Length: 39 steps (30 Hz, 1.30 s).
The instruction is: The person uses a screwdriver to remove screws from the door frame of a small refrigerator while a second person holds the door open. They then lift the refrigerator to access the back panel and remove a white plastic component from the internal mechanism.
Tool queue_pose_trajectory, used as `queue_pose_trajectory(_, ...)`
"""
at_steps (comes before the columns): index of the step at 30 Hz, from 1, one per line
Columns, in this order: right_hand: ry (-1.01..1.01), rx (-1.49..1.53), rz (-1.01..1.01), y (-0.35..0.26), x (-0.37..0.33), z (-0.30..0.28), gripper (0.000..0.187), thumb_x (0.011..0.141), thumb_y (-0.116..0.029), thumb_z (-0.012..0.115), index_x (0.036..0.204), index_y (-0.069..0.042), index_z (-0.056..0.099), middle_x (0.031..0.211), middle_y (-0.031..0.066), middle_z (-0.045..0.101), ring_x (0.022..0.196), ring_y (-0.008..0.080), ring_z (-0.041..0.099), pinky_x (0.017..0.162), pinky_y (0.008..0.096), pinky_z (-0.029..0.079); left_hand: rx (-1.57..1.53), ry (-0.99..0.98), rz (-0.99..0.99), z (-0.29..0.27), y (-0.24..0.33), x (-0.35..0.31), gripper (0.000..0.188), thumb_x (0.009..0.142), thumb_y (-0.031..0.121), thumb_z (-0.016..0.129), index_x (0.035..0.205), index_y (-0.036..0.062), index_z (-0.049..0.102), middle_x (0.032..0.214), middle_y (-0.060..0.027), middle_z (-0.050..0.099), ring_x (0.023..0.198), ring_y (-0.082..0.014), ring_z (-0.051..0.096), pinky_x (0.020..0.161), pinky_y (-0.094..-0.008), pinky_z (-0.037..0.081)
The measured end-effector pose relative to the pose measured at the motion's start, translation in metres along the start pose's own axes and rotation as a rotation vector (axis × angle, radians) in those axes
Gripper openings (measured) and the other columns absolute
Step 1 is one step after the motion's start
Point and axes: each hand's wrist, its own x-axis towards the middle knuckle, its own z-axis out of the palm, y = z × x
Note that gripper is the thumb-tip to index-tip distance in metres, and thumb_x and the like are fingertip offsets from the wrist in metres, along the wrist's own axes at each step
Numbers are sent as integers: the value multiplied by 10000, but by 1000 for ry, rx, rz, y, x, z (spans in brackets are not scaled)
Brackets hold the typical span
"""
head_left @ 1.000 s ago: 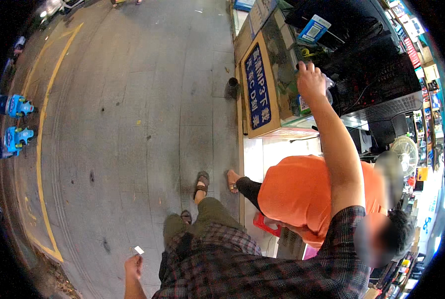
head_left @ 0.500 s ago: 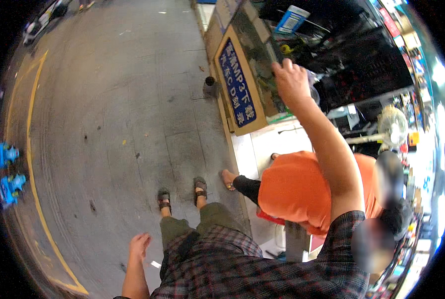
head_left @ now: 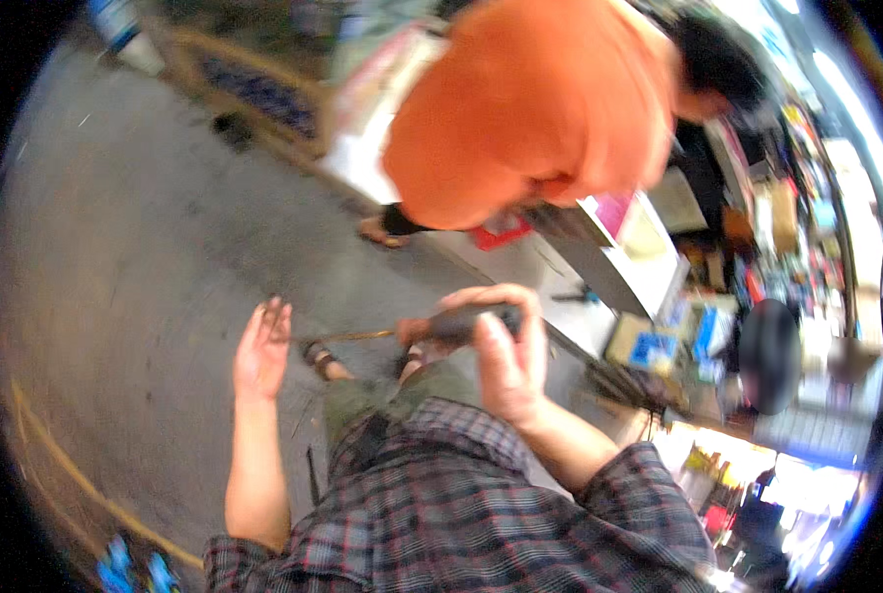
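My right hand [head_left: 508, 348] is closed around the thick dark handle of what looks like a screwdriver [head_left: 436, 326], held level in front of my waist. Past a reddish-brown collar, its thin brass-coloured shaft points left. My left hand [head_left: 261, 348] is raised by the tip end of the shaft, fingers stretched upward. Blur hides whether those fingers touch the tip.
A person in an orange shirt [head_left: 520, 109] bends over close ahead, beside a white drawer-like box [head_left: 639, 259]. Shelves crowded with small goods [head_left: 777, 217] line the right. A framed sign board [head_left: 253, 94] leans at the far left, above the grey floor [head_left: 145, 257].
My view has turned right. My right hand has come back from the glass case to my waist, the screwdriver now plainly in it. My left hand has risen toward the shaft's tip.
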Motion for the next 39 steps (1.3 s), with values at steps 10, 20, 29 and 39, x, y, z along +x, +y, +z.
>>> queue_pose_trajectory(10, 495, 211, -151, 24, -205, -280, 299, 1090, -92, 579, 1342, -71, 418, 1359, 214, 580, 1137, 240, 649, 910, 374, 606, 473, -170, -417, 123, -290, -49, 242, 1132, 208, 569, 1156, -7, 678, 1141, -112, 756, 1089, -251, 737, 863, -291, 656)
queue_pose_trajectory(20, 980, -15, -313, 24, -304, -453, 305, 1088, -207, 567, 1291, -43, 407, 1244, 252, 604, 959, 278, 691, 775, 431, 650, 536, -295, -824, 230, -543, -62, 175, 1116, 162, 596, 1162, 43, 716, 1148, -113, 780, 1023, -241, 772, 862, -334, 692)
queue_pose_trajectory(29, 1116, 165, -152, 1, -218, -557, 303, 1120, -179, 552, 1343, -35, 407, 1274, 222, 631, 953, 261, 725, 812, 398, 656, 474, -337, -791, 310, -617, -1, 203, 1123, 179, 586, 1169, 31, 716, 1157, -138, 777, 1035, -252, 772, 841, -329, 697)
queue_pose_trajectory(39, 1261, 176, -220, -11, -149, -709, 416, 1134, -249, 550, 1440, -55, 345, 1290, 239, 623, 926, 291, 741, 785, 408, 661, 583, -413, -660, 451, -751, 16, 185, 1093, 229, 656, 1162, 60, 690, 1153, -117, 752, 1045, -212, 751, 870, -294, 670)
